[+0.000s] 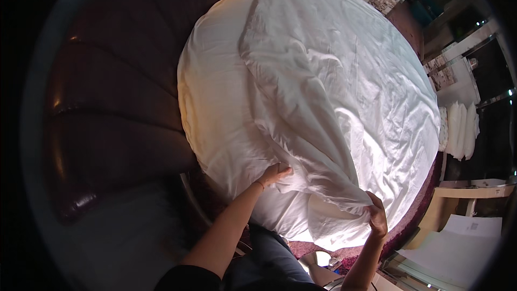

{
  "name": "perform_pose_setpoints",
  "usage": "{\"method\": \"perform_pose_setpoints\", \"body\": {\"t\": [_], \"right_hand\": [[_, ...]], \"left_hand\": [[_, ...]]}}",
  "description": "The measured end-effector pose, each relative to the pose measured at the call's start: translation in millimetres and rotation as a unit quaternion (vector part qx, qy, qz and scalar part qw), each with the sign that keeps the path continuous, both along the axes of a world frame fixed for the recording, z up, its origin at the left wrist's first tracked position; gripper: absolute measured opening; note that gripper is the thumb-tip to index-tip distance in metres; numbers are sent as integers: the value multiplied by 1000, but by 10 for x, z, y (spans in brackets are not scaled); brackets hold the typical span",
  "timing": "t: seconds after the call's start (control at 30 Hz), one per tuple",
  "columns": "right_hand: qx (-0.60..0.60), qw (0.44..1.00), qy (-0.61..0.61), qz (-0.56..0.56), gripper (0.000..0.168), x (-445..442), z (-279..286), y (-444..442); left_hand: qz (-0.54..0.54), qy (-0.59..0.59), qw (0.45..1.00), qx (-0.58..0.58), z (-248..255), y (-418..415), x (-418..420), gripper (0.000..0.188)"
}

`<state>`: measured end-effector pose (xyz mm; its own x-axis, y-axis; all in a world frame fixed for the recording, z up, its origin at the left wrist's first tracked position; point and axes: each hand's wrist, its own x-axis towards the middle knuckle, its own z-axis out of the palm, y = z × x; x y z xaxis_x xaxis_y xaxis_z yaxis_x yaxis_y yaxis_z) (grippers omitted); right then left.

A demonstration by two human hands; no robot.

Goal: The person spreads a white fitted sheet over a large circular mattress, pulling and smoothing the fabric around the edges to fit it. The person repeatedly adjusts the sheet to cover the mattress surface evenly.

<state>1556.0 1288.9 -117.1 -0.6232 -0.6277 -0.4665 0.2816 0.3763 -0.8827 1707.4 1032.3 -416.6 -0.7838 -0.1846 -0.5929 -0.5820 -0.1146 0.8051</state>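
A large round bed (214, 68) covered in white bedding fills the middle of the head view. Over its right part lies a wrinkled white duvet or cover (299, 85), its folded edge running from the top down towards me. My left hand (276, 174) holds a fold of this cover near the bed's near edge, and a thin band circles that wrist. Further right, my right hand (376, 214) grips a gathered corner of the same cloth, its fingers partly hidden by the folds. A smooth white sheet shows on the left of the bed.
A dark, padded leather-like headboard (117, 101) curves along the left. Purple carpet (416, 206) borders the bed's lower right. Stacked white pillows or cushions (462, 131) stand at the right. An open cardboard box (472, 192) and white sheets of paper (456, 242) are at lower right.
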Motion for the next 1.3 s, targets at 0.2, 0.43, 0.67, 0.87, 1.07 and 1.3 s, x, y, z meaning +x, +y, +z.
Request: {"method": "perform_pose_setpoints", "body": {"t": [0.2,0.43,0.67,0.87,1.07,1.3], "right_hand": [[29,998,-4,58,30,-166,-23,214],[87,939,-52,328,37,9,-263,24],[-43,798,-129,587,37,923,81,-339],[-142,650,-463,586,38,1469,-50,-141],[-114,833,-247,482,48,2225,-954,-436],[2,945,-203,256,40,2131,-1793,-18]], "left_hand": [[326,171,928,-59,637,-108,1316,41],[642,232,730,21,2887,-443,2818,56],[719,180,657,-136,3920,-292,3692,35],[771,130,616,-100,4596,-344,4240,34],[746,130,590,-279,4276,-912,4299,29],[668,180,591,-415,4399,-1117,3725,38]]}}
